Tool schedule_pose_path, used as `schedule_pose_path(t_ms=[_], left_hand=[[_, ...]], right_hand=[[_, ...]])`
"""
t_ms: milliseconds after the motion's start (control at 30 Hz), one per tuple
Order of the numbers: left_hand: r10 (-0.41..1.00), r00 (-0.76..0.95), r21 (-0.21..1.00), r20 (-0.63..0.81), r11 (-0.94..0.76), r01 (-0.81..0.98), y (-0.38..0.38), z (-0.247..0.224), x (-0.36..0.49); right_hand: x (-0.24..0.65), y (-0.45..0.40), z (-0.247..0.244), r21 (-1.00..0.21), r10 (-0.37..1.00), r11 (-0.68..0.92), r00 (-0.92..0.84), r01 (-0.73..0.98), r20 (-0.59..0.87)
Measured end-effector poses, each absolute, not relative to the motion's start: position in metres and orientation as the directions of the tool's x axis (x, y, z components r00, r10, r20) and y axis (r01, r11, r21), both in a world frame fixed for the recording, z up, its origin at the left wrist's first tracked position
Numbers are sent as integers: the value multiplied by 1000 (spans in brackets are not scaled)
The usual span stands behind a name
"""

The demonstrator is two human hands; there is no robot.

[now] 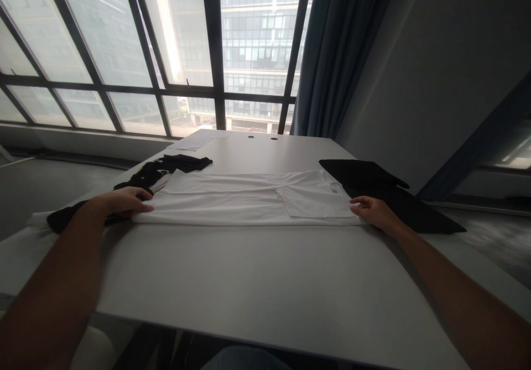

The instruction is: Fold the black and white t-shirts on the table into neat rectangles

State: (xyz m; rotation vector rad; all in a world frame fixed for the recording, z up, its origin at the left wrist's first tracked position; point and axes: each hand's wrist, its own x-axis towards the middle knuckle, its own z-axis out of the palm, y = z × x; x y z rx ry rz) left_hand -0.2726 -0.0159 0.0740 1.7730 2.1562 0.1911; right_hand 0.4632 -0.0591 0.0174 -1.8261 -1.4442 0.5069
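A white T-shirt (232, 207) lies across the table, folded into a long flat strip. Its short sleeve (315, 201) is laid over the right part. At the strip's left end, my left hand (126, 200) grips the edge between thumb and fingers. My right hand (370, 210) pinches the opposite end, near the sleeve. Both fingertips are partly hidden by the cloth and the viewing angle. The T-shirt rests on the tabletop between my hands.
Dark crumpled clothing (155, 172) lies beyond and under my left forearm. Folded black cloth (385, 193) sits at the right. White paper or cloth (199, 139) lies at the far left of the white table (257, 276). Windows and a blue curtain (332, 55) stand behind.
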Motion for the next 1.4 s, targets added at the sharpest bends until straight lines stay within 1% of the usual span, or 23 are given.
schedule_pose_path(t_ms=[67, 100, 167, 300, 433, 500, 600, 700, 767, 800, 833, 900, 967, 1033, 1133, 1200, 1267, 1400], left_hand=[[928, -187, 403, -321, 312, 860, -16, 74, -273], [911, -192, 427, -366, 347, 835, -16, 74, -272], [899, -209, 428, -384, 374, 823, -17, 75, -269], [907, -209, 368, -367, 348, 862, -17, 73, -263], [924, -141, 354, -355, 273, 895, -18, 73, -258], [922, -120, 332, -368, 251, 909, -19, 73, -255], [913, -135, 234, -385, 238, 943, -20, 72, -252], [905, -170, 138, -390, 239, 961, -17, 71, -254], [922, -167, 89, -349, 210, 974, -11, 71, -255], [938, -165, 67, -306, 194, 979, -8, 72, -255], [955, -167, 47, -246, 184, 982, -5, 72, -252], [983, -161, 26, -82, 164, 986, 0, 70, -240], [994, -89, 35, 67, 86, 996, 4, 64, -221], [989, 39, 38, 146, -45, 998, 6, 55, -201], [970, 161, 30, 184, -170, 985, 10, 41, -181], [961, 175, 39, 217, -187, 982, 16, 35, -178], [955, 179, 68, 235, -200, 977, 25, 32, -181], [942, 232, 126, 241, -268, 955, 39, 29, -188]], right_hand=[[467, -57, 16, -772, 946, -99, 301, 627, 122], [469, -56, 16, -781, 945, -103, 307, 616, 117], [471, -54, 14, -786, 946, -105, 306, 609, 110], [472, -56, 14, -724, 952, -96, 276, 683, 134], [469, -60, 15, -631, 945, -64, 250, 773, 211], [468, -62, 16, -594, 946, -57, 234, 802, 226], [469, -63, 16, -513, 949, -76, 219, 855, 225], [469, -62, 16, -381, 953, -109, 206, 918, 224], [466, -61, 17, -298, 960, -76, 151, 951, 236], [464, -61, 16, -259, 962, -36, 104, 965, 251], [462, -61, 16, -223, 961, 13, 49, 975, 271], [456, -61, 16, -160, 950, 109, -55, 981, 306], [450, -62, 16, -122, 936, 171, -122, 978, 331], [445, -61, 16, -120, 916, 216, -158, 969, 369], [443, -59, 17, -163, 880, 312, -220, 936, 420], [444, -56, 16, -213, 864, 390, -276, 896, 420], [445, -53, 15, -266, 853, 434, -297, 861, 430], [448, -48, 12, -361, 847, 433, -236, 826, 475]])
